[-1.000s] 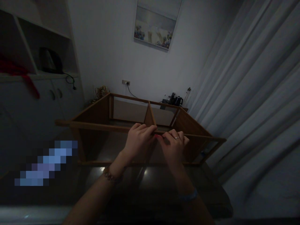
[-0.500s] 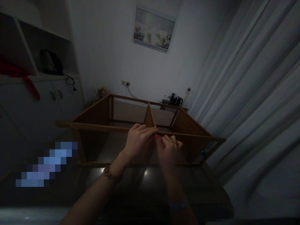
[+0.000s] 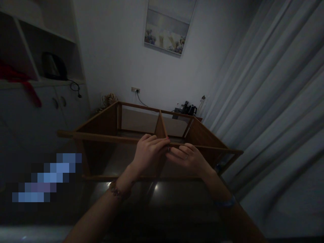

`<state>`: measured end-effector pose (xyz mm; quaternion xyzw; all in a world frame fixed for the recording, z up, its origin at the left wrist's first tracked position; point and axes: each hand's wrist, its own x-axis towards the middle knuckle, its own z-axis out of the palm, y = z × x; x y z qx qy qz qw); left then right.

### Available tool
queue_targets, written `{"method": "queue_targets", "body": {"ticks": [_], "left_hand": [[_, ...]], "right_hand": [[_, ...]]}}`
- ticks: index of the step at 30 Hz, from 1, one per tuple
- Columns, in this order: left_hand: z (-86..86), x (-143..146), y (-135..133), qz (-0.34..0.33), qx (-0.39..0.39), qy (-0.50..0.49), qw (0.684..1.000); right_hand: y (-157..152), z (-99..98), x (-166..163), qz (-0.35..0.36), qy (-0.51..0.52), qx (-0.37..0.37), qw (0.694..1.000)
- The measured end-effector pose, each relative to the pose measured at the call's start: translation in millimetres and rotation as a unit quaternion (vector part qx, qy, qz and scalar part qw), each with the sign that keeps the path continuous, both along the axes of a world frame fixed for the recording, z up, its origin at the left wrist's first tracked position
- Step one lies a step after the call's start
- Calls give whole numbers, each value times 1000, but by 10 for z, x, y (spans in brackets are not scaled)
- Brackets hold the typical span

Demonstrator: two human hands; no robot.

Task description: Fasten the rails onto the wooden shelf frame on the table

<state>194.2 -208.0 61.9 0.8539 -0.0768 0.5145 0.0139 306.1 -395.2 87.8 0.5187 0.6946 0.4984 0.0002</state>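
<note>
A brown wooden shelf frame [image 3: 106,137] lies on its side on a dark glossy table [image 3: 157,206], with a middle divider [image 3: 160,125] running to its front rail. My left hand [image 3: 150,151] is closed over that rail where the divider meets it, fingertips on top. Just to its right, my right hand [image 3: 188,156] has its fingers pinched together in front of the rail, close to the left fingertips. Something tiny may be between them; it is too dark and small to name.
A white cabinet [image 3: 30,104] stands at left, holding a kettle [image 3: 53,65] and a red cloth [image 3: 31,91]. Pale curtains [image 3: 273,101] hang at right. Behind the frame are a wall socket [image 3: 135,90], a black coffee pot [image 3: 191,109] and a picture [image 3: 168,30] on the wall.
My right hand has turned, its wrist and forearm swinging out to the right while the fingertips stay by the rail. The left hand keeps nearly the same place on the frame.
</note>
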Motion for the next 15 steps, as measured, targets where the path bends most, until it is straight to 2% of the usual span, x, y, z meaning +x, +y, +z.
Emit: {"method": "queue_targets", "body": {"ticks": [5,8,12,15], "left_hand": [[-3,-1,9,-5,5,-8,1000],[2,-2,30,-17,16,-11,1000],[24,-34,76,-22,43,23,999],[53,-99,118,-18,91,70,993]], "right_hand": [[118,50,25,-6,-46,14,999],[201,47,55,28,-52,-5,998],[327,67,75,72,-45,-21,996],[399,92,60,84,-40,-22,995]]}}
